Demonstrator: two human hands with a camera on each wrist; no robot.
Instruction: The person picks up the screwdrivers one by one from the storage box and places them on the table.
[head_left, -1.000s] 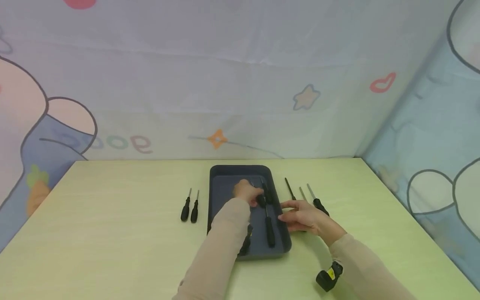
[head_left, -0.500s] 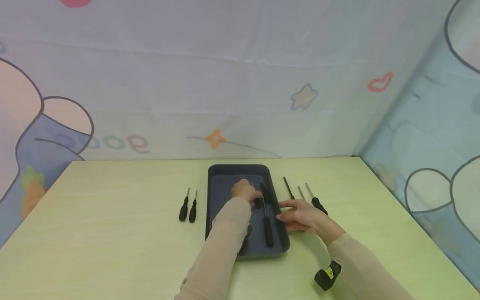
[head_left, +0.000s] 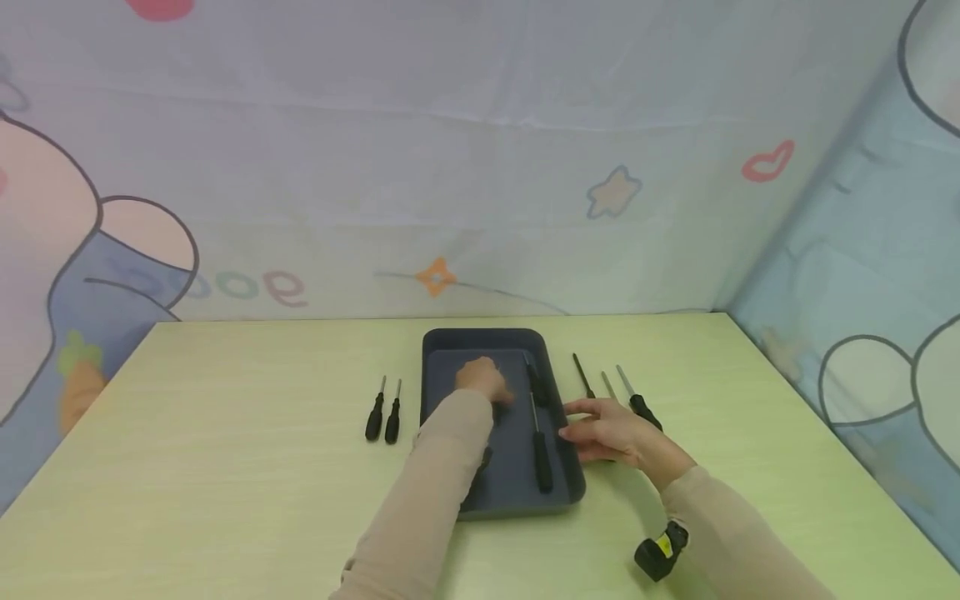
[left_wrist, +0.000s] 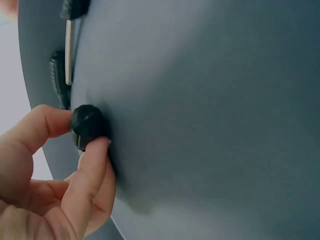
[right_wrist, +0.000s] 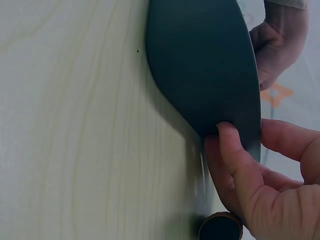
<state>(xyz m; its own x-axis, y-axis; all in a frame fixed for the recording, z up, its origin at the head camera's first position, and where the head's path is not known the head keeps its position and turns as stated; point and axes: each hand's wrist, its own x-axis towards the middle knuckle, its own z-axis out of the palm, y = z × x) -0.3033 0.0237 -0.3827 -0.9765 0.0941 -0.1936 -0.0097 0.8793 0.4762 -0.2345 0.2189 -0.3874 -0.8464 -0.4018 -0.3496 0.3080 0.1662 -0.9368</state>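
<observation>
At the left hand [head_left: 482, 379] we see the thumb and fingertips pinched round a black screwdriver handle [left_wrist: 90, 121], parted only by its thickness. The handle's butt faces the left wrist camera almost end-on, so its long axis runs away from that view; the blade is hidden, and we cannot tell whether the handle touches the tray floor. The relation that counts, we judge, is this: the handle lies within the left fingers, over the dark grey tray [head_left: 512, 479], with the right hand [head_left: 611, 432] farther off at the tray's right wall. That hand's fingertips grip the wall, a small gap's worth of tray between them.

Just right of the left fingers lies a short screwdriver [head_left: 537, 387]; nearer us lies a longer one [head_left: 542, 462], shaft pointing away. A dark tool [head_left: 477, 477] is partly under the left sleeve.

Beyond the tray, two small screwdrivers [head_left: 383, 421] lie left of the left fingers; other drivers [head_left: 645, 412] lie beside and behind the right hand.

We can read no brand on any tool. Far behind, faint backdrop lettering [head_left: 283, 287] seems to be "good" mirrored.
</observation>
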